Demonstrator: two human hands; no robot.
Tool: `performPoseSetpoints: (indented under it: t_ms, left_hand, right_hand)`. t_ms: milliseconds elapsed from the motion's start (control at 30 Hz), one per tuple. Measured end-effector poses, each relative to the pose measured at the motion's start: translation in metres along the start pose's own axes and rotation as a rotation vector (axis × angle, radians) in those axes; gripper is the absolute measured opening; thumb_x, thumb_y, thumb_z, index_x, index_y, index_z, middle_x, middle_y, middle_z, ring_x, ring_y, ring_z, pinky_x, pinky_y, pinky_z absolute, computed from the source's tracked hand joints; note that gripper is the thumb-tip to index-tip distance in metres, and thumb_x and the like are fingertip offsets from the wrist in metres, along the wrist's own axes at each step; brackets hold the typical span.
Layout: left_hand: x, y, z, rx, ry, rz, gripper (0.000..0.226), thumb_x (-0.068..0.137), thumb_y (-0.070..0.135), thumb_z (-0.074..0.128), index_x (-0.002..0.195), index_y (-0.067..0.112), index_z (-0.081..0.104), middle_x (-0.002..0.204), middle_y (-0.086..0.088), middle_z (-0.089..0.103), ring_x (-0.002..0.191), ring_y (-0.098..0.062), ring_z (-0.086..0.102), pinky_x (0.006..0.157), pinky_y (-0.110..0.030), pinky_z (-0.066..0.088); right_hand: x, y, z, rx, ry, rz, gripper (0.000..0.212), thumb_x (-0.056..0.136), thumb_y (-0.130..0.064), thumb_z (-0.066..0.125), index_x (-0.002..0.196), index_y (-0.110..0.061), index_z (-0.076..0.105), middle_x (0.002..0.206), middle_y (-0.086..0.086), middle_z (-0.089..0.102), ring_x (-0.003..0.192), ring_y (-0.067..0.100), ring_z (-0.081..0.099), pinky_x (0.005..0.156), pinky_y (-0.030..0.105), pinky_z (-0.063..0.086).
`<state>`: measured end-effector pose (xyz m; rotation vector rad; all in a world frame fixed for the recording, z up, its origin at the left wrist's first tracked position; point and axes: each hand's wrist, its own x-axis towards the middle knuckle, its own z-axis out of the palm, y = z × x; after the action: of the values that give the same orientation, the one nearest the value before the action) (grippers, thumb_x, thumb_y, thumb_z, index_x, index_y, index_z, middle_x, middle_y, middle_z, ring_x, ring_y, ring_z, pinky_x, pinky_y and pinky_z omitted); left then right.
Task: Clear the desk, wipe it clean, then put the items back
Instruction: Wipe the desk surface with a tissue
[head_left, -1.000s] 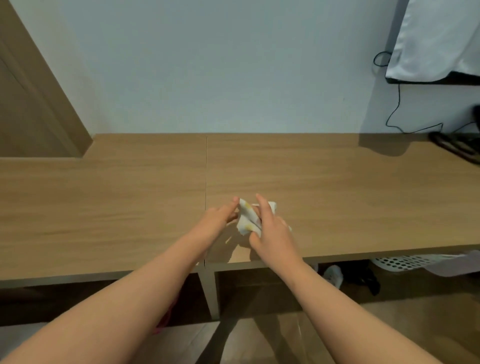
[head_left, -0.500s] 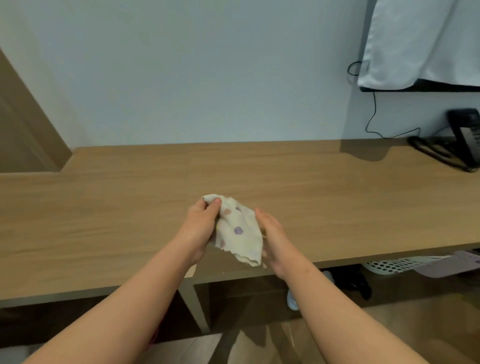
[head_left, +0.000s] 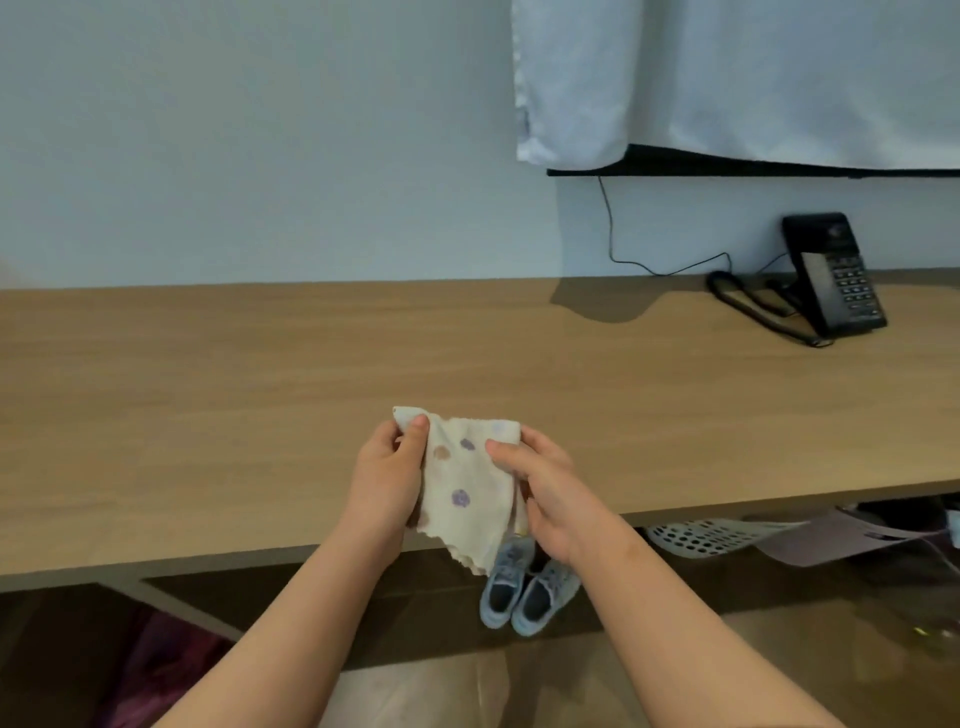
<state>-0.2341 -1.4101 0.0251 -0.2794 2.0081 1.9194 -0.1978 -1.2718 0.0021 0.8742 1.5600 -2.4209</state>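
Wooden desk (head_left: 260, 389) lies just below as my left hand (head_left: 387, 478) and right hand (head_left: 545, 493) each pinch an upper corner of the cloth (head_left: 462, 488) hanging between them, a phone (head_left: 831, 280) well off to their right.

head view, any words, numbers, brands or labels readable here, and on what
None can be read.
On the phone, the key and panel markings are too small and blurred to read.
On the cloth, there are only coloured spots, no writing.
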Motion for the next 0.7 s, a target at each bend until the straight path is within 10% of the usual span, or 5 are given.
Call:
performPoseSetpoints:
  t_ms: [300, 700]
  left_hand:
    - [-0.007, -0.010, 0.145, -0.021, 0.056, -0.077, 0.024, 0.100, 0.030, 0.041, 0.100, 0.013, 0.058, 0.091, -0.009, 0.065, 0.077, -0.021, 0.062, 0.058, -0.030, 0.046]
    - [0.050, 0.014, 0.374, -0.037, -0.122, -0.076, 0.017, 0.090, 0.022, 0.060, 0.104, 0.012, 0.058, 0.097, -0.007, 0.070, 0.081, -0.019, 0.068, 0.060, -0.028, 0.049]
  right_hand:
    - [-0.003, -0.047, -0.136, -0.205, 0.119, 0.105, 0.044, 0.085, -0.001, 0.056, 0.120, -0.025, 0.050, 0.110, 0.009, 0.062, 0.096, 0.025, 0.063, 0.078, 0.040, 0.052]
    - [0.054, -0.171, -0.313, -0.121, 0.279, -0.062, 0.044, 0.086, 0.005, 0.055, 0.116, -0.027, 0.051, 0.099, -0.001, 0.065, 0.083, 0.013, 0.064, 0.048, 0.019, 0.045]
